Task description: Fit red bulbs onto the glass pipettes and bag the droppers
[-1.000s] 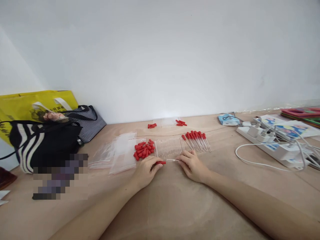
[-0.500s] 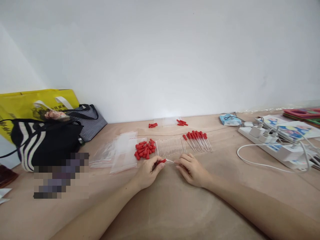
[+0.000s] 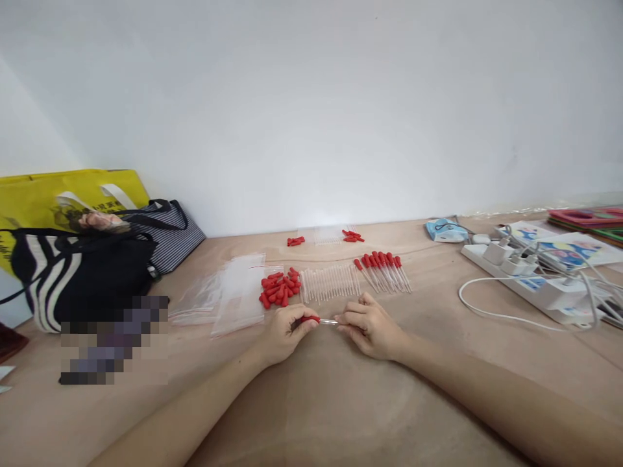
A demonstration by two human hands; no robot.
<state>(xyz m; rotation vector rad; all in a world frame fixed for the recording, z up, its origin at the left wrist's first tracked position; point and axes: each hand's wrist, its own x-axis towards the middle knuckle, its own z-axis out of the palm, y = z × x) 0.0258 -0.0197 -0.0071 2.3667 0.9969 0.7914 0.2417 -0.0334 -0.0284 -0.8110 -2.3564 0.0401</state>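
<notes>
Left hand [image 3: 288, 332] grasps a red bulb [image 3: 311, 318], thumb and fingers closed round it, mouth end poking out to the right. Right hand [image 3: 370, 326] pinches a glass tube [image 3: 328, 322] by its far-right end, fingers curled in. Tube lies level between the 2 hands, its left end at the bulb's mouth; can't tell how far in it sits. Grip looks chosen so the 2 parts line up end to end: bulb probably soft, so held close to the mouth; tube thin, so fingertips only.

Both parts are just above or on the tabletop [image 3: 311, 402], around mid-width; can't tell if they touch it. Just beyond the left hand, toward the back edge: a pile of red bulbs [image 3: 281, 288], loose, likely put there for that hand's reach. Beyond the gap between the hands: a row of glass tubes [image 3: 329, 284], side by side, probably spread for easy single picking. Right of the row, beyond the right hand: droppers [image 3: 384, 269], tubes with red bulbs on, fanned, bulbs toward the back edge, seemingly set apart from the loose parts.

Left of the pile: clear plastic bags [image 3: 238, 298], flat, overlapping. By the back edge: 2 small red clusters, 1 left [image 3: 295, 241], 1 right [image 3: 353, 236]. Toward the right edge: white power strip [image 3: 516, 279] with cables.
</notes>
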